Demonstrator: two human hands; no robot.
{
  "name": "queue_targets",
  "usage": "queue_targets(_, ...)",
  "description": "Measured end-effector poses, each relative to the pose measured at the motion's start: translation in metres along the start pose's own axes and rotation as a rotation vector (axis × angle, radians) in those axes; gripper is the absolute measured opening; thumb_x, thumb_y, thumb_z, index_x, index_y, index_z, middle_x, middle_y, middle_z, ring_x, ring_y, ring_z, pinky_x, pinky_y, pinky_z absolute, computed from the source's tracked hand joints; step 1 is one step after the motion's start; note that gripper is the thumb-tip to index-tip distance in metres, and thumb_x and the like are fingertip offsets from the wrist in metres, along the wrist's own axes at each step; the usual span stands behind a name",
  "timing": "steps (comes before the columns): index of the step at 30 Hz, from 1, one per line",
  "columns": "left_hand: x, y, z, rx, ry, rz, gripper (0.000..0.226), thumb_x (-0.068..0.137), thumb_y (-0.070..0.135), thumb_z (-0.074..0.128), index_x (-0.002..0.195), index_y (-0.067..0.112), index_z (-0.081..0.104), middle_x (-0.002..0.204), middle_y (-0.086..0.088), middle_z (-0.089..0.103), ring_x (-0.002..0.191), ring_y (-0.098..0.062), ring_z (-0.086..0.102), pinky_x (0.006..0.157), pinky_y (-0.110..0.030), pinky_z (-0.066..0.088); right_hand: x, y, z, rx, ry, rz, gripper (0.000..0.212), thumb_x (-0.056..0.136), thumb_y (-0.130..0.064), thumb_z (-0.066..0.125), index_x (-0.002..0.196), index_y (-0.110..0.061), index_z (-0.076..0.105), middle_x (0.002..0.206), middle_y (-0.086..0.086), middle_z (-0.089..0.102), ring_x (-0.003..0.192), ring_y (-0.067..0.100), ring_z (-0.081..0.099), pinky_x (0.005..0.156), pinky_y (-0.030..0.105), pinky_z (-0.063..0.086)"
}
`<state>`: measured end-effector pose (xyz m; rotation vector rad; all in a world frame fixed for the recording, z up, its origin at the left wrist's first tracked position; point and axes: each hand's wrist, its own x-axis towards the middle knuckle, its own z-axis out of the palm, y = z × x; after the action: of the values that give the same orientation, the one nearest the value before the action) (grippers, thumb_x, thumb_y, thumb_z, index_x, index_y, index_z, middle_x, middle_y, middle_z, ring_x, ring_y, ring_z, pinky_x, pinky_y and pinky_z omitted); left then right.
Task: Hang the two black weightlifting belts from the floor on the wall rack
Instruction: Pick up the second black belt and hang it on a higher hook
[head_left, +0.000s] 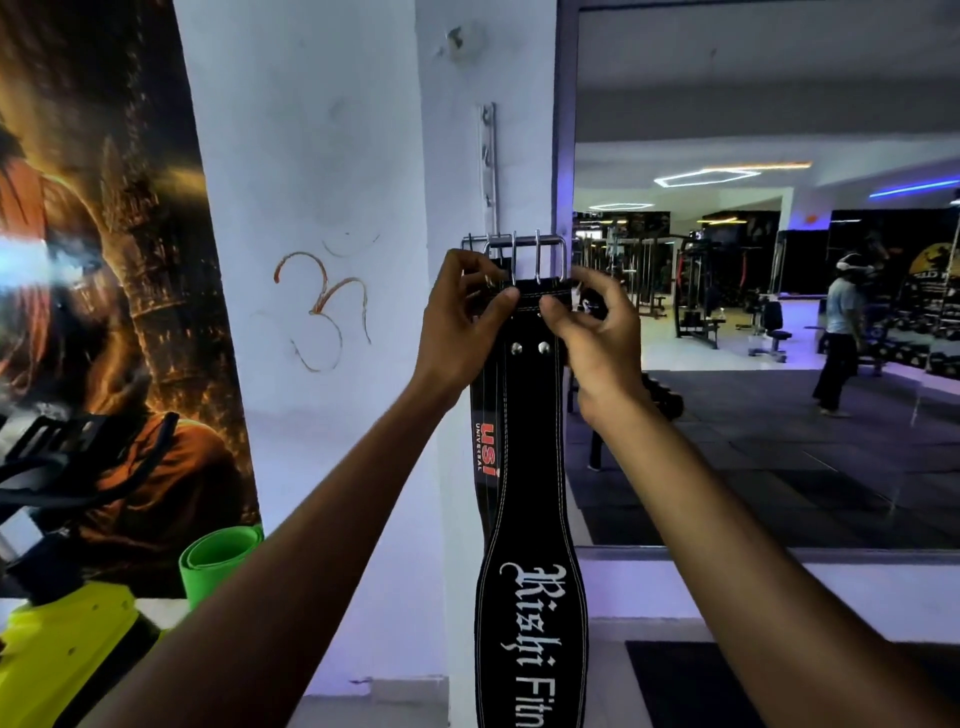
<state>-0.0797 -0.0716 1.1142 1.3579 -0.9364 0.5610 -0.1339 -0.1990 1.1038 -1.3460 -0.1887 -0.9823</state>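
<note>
Behind front belt (530, 467), second belt (485, 447) half-hidden — hook unseen

Wall rack (488, 171) on pillar (322, 208), center. Front belt (530, 519) hangs down from its buckle (524, 257) at rack's lower end; second belt (484, 441) behind it, edge showing on left. Left hand (462, 317) on front belt's top left, right hand (592, 332) on top right, just below buckle. Poster (104, 260) left of pillar, mirror (769, 286) right. Rolled mat (218, 556) lower left, before poster.
</note>
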Motion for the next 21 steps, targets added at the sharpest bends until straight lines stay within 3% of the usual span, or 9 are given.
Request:
queue_targets(2,0.0,-0.005,0.005,0.026,0.026,0.029,0.02,0.091,0.007,0.066,0.107,0.013,0.056,0.104,-0.01,0.069,0.094,-0.016,0.068,0.084,-0.032,0.056,0.002,0.002,-0.008,-0.099,-0.005,-0.028,0.048,0.084,-0.012,0.072,0.126,-0.019,0.048,0.067,-0.012,0.072,0.074,0.015,0.068,0.091,0.047,0.054)
queue_targets(4,0.0,-0.009,0.01,0.036,0.036,0.027,0.028,0.089,0.005,0.066,0.114,0.017,0.064,0.104,-0.005,0.071,0.097,-0.013,0.069,0.088,-0.028,0.056,0.004,0.002,-0.017,-0.35,-0.053,-0.146,0.045,0.087,-0.023,0.069,0.123,-0.025,0.042,0.075,0.0,0.068,0.071,0.027,0.067,0.08,0.053,0.056)
queue_targets(7,0.001,-0.013,0.018,0.032,0.076,-0.051,0.026,0.089,0.005,0.068,0.113,0.014,0.071,0.108,-0.005,0.074,0.098,-0.015,0.071,0.089,-0.03,0.057,0.009,0.002,-0.026,-0.701,-0.113,-0.301,0.039,0.09,-0.034,0.062,0.12,-0.028,0.038,0.09,0.01,0.064,0.075,0.026,0.065,0.069,0.049,0.056)
queue_targets(9,0.002,-0.017,0.021,0.001,0.075,-0.108,0.021,0.089,0.004,0.068,0.108,0.012,0.073,0.107,-0.007,0.074,0.098,-0.02,0.072,0.089,-0.035,0.058,0.013,0.001,-0.03,-0.78,-0.133,-0.346,0.038,0.09,-0.035,0.061,0.123,-0.029,0.042,0.11,0.005,0.054,0.093,0.019,0.059,0.076,0.04,0.054)
queue_targets(11,0.002,-0.02,0.022,-0.01,0.06,-0.118,0.022,0.09,0.003,0.066,0.107,0.015,0.073,0.109,-0.009,0.074,0.101,-0.024,0.071,0.091,-0.039,0.058,0.019,-0.001,-0.035,-0.736,-0.209,-0.341,0.039,0.09,-0.028,0.064,0.126,-0.029,0.049,0.118,-0.002,0.046,0.107,0.014,0.051,0.086,0.028,0.047)
queue_targets(13,0.001,-0.021,0.025,0.017,0.049,-0.096,0.025,0.091,0.001,0.064,0.108,0.017,0.073,0.109,-0.003,0.074,0.101,-0.021,0.071,0.093,-0.037,0.057,0.025,-0.003,-0.038,-0.604,-0.3,-0.299,0.04,0.089,-0.014,0.066,0.127,-0.024,0.055,0.116,-0.012,0.05,0.106,-0.002,0.05,0.087,0.006,0.038)
queue_targets(15,0.002,-0.02,0.028,0.048,0.034,-0.061,0.025,0.09,-0.002,0.063,0.106,0.016,0.071,0.104,0.004,0.072,0.096,-0.014,0.068,0.089,-0.029,0.056,0.032,-0.002,-0.04,-0.522,-0.298,-0.287,0.039,0.084,-0.005,0.069,0.119,-0.021,0.062,0.11,-0.016,0.059,0.097,-0.019,0.049,0.081,-0.004,0.035)
queue_targets(18,0.005,-0.018,0.033,0.062,0.01,-0.029,0.024,0.089,-0.006,0.063,0.098,0.016,0.068,0.098,0.004,0.07,0.087,-0.007,0.067,0.079,-0.016,0.052,0.04,0.006,-0.041,-0.452,-0.26,-0.327,0.031,0.077,0.003,0.072,0.102,-0.014,0.066,0.099,-0.018,0.064,0.093,-0.017,0.055,0.086,0.003,0.04)
queue_targets(21,0.009,-0.021,0.04,0.079,0.016,-0.014,0.025,0.086,-0.007,0.066,0.089,0.018,0.067,0.095,-0.002,0.07,0.087,-0.012,0.068,0.078,-0.017,0.053,0.046,0.016,-0.046,-0.381,-0.234,-0.344,0.028,0.074,0.007,0.072,0.096,-0.011,0.066,0.093,-0.016,0.066,0.097,0.003,0.063,0.097,0.025,0.048)
